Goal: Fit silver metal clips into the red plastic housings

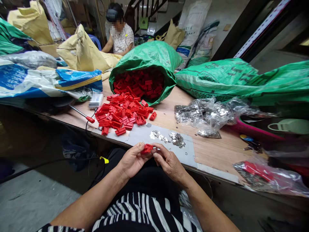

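My left hand (132,160) and my right hand (169,163) hold a small red plastic connector housing (147,149) between them, just above the table's near edge. Its end is partly hidden by my fingers. Beyond my hands, small silver metal terminals (177,139) lie in loose heaps on a grey sheet (185,151). A heap of red plastic housings (123,112) spreads across the wooden table (212,151). More of them fill the mouth of a green woven sack (145,71).
A clear plastic bag of metal terminals (205,116) lies on the table to the right. A thin tool with a red tip (83,113) lies at the left edge. Large sacks and paper bags line the far side, where a co-worker (119,40) sits.
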Available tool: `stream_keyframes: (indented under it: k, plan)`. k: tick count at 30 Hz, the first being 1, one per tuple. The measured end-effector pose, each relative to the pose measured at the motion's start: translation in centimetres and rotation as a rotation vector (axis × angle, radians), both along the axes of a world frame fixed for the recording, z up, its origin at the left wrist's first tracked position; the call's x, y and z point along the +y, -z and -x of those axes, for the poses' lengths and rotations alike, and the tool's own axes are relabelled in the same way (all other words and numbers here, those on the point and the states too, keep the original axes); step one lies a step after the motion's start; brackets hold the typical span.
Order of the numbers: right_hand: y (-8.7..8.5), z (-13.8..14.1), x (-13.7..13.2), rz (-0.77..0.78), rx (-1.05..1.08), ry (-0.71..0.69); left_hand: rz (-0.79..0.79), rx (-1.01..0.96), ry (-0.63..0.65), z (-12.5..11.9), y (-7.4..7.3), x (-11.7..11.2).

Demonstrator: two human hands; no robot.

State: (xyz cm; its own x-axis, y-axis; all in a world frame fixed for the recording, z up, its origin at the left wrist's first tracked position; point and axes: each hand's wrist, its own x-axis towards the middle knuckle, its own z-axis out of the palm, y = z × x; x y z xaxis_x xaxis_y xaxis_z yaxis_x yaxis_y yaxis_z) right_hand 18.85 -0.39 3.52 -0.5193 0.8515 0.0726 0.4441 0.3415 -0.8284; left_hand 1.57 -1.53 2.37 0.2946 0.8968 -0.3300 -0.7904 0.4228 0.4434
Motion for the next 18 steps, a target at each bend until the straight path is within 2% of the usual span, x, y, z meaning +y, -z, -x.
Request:
stream_keyframes:
  k: [7,18]
  plan:
    - [-0.3,-0.4,-0.1,-0.011,0.007,-0.006,0.112,-0.07,-0.004,-0.8,0.0,-0.4]
    - [0.5,-1.1,-0.3,-0.06,-0.01,0.026,0.151,-0.068,-0.018,-1.7,-0.3,-0.8]
